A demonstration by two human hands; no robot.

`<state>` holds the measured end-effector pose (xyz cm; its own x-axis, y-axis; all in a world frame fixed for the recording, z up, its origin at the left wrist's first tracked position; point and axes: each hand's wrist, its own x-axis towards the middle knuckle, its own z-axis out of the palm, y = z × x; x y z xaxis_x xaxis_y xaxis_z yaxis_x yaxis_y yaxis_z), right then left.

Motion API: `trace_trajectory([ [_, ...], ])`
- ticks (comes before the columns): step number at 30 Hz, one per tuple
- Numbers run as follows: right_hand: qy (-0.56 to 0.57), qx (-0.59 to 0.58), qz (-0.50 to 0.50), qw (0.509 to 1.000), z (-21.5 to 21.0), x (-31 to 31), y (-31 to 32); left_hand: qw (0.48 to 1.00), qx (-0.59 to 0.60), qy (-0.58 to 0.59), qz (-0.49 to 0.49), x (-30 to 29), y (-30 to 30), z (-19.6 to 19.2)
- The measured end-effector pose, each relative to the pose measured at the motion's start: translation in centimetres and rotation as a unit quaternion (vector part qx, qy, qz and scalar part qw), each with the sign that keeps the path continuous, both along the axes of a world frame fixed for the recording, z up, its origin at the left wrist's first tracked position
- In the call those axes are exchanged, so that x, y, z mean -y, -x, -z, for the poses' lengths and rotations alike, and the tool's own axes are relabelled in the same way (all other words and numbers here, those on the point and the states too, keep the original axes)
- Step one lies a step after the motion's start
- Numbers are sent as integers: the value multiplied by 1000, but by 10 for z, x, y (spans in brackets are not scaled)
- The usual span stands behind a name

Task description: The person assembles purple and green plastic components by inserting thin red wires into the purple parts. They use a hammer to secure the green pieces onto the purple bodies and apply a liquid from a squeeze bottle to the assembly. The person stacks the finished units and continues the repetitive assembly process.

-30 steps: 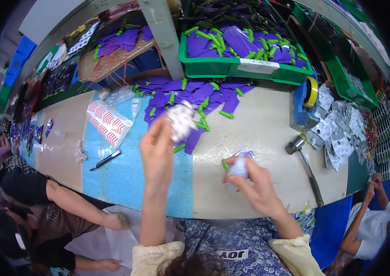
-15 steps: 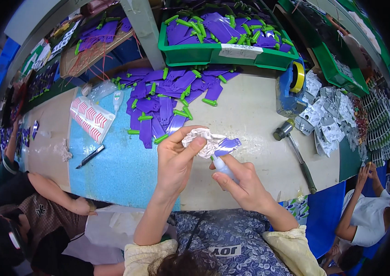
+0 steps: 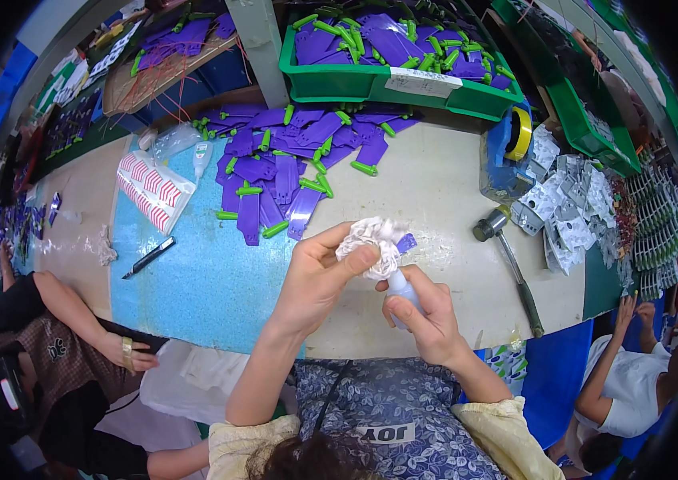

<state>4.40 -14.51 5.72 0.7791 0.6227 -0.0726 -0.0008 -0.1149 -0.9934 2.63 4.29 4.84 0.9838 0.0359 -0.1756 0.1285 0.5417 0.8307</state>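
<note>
In my left hand [image 3: 319, 272], fingers closed, is a crumpled white cloth [image 3: 371, 240]. The corner of a flat purple plastic piece [image 3: 408, 242] sticks out past the cloth's right side; the rest of it is hidden. My right hand [image 3: 427, 320] is wrapped round a small translucent squeeze bottle [image 3: 404, 296], whose top end meets the cloth's lower edge. Both hands are close together above the bench [image 3: 451, 200]. Beyond them lies a loose pile of purple pieces with green cylindrical ends [image 3: 283, 172].
A green bin [image 3: 323, 84] of similar pieces stands behind the pile. To the right are a mallet [image 3: 507, 256], a tape dispenser [image 3: 507, 156] and grey metal parts [image 3: 567, 196]. On the blue mat lie a cutter knife [image 3: 149, 258] and striped packet [image 3: 151, 192]. People sit on both sides.
The cloth has moved up and right over the purple piece, covering more of it. My right hand and the bottle have shifted slightly right; the bottle's tip is now hidden.
</note>
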Motion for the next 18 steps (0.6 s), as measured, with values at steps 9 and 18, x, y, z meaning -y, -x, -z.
trace_trajectory([
  [9,21,46,15,999,16,3,9,994,-44,65,-79,2,-9,0],
  [18,10,37,65,997,21,15,10,981,25,30,-188,-48,-21,5],
])
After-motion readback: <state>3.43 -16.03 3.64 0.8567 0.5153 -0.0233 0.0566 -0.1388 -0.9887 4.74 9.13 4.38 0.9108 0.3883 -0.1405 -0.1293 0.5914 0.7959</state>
